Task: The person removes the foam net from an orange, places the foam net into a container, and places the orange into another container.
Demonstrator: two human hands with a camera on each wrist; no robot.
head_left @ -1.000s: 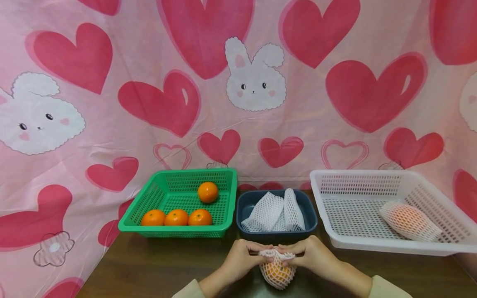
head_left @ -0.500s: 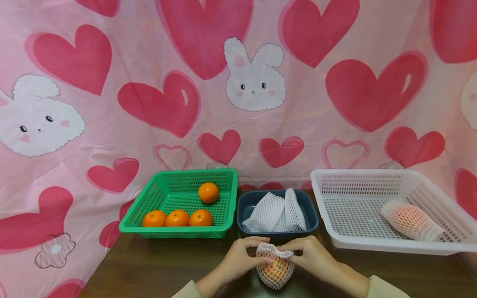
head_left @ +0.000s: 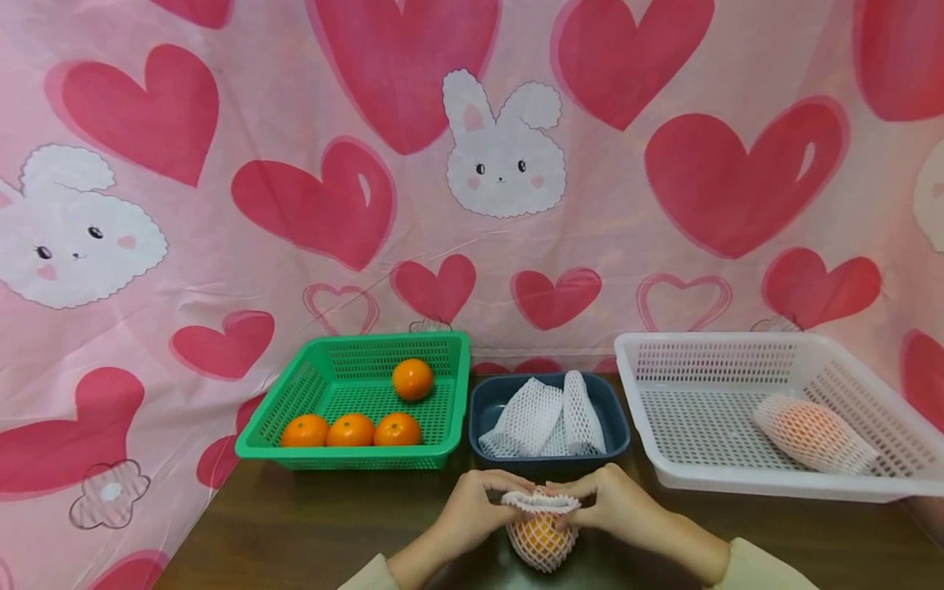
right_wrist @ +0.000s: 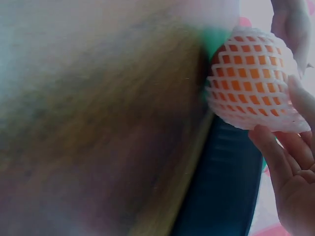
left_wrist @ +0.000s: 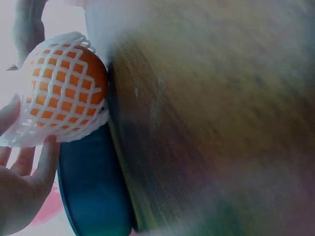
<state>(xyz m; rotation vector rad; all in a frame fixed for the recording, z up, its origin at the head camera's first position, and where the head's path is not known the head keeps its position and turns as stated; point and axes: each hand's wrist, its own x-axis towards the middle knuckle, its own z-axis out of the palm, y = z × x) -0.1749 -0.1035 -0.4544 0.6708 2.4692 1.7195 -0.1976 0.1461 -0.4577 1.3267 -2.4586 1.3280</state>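
Close over the dark table at the front middle, an orange (head_left: 543, 545) sits inside a white foam net sleeve (head_left: 542, 501). My left hand (head_left: 472, 508) pinches the sleeve's rim from the left, thumb toward me and fingers on the far side. From the right, my right hand (head_left: 627, 508) pinches the same rim in a mirrored way. The left wrist view shows part of the orange (left_wrist: 101, 73) bare past the mesh, with left fingertips (left_wrist: 49, 145) at the sleeve's edge. In the right wrist view the mesh (right_wrist: 248, 78) covers most of the fruit.
Behind the hands stands a dark blue tray (head_left: 549, 465) with white foam net sleeves (head_left: 527, 418). To its left, a green basket (head_left: 347, 453) holds several oranges (head_left: 351, 430). A white basket (head_left: 774, 485) on the right holds a net-wrapped fruit (head_left: 814, 434). A heart-patterned cloth hangs behind.
The sleeved orange has shifted slightly left. The sleeve's rim stood up higher half a second ago and now lies lower and spread wider between both hands.
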